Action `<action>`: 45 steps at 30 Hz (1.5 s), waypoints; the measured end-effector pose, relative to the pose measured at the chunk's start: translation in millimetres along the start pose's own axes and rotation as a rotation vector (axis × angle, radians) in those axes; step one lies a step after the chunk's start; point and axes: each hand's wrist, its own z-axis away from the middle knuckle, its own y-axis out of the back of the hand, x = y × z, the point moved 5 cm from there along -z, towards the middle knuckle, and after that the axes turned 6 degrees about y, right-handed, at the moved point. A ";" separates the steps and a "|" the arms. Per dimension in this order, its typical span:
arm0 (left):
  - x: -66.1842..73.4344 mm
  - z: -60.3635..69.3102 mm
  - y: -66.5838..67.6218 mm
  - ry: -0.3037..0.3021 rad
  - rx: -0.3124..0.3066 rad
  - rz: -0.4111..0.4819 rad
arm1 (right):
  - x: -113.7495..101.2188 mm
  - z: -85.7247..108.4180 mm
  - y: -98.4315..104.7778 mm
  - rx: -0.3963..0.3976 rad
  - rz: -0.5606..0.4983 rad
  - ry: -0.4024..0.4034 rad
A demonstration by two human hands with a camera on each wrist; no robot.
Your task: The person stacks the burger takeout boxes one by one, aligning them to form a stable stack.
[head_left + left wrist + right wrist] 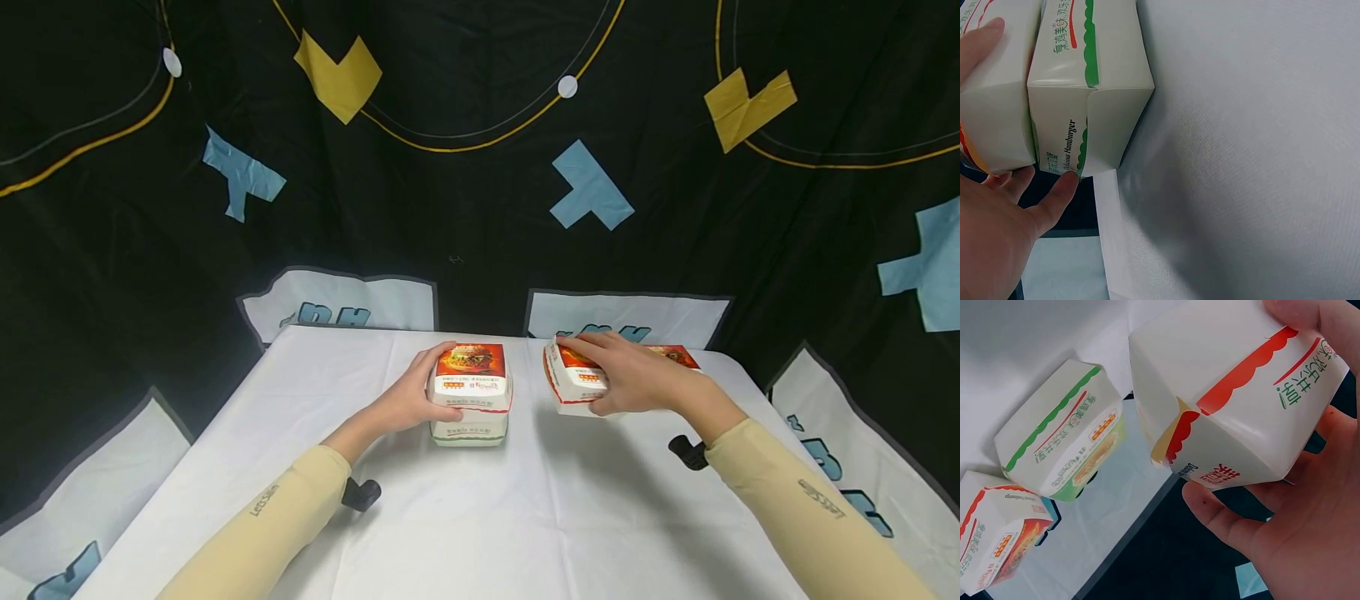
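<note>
My left hand (411,393) grips a red-topped hamburger box (471,385), thumb on its near side. That box sits on a green-trimmed hamburger box (472,429). In the left wrist view, a fingertip also touches the lower, green-trimmed one. My right hand (637,377) holds another red-topped hamburger box (577,385), tilted and raised above the table, thumb near and fingers behind. In the right wrist view, a second green-trimmed box (1063,431) and another red-trimmed box (1007,534) stand on the table side by side. In the head view, my right hand mostly hides these.
A white cloth covers the table (450,517). Behind its far edge hangs a black curtain (465,233) with yellow and blue taped shapes. Dark wrist camera mounts (362,495) hang below both forearms, in beige sleeves.
</note>
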 end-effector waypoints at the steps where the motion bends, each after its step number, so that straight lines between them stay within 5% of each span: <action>1: 0.1 0.0 0.0 0.000 0.000 0.000 | -0.5 -0.6 0.2 0.001 -0.002 0.004; 22: 0.7 -0.2 0.2 -0.002 0.004 -0.003 | -12.5 -18.2 10.8 -0.003 -0.024 0.037; 45: 0.2 0.2 0.1 -0.026 -0.002 0.008 | -37.3 -44.0 27.0 0.009 0.046 0.164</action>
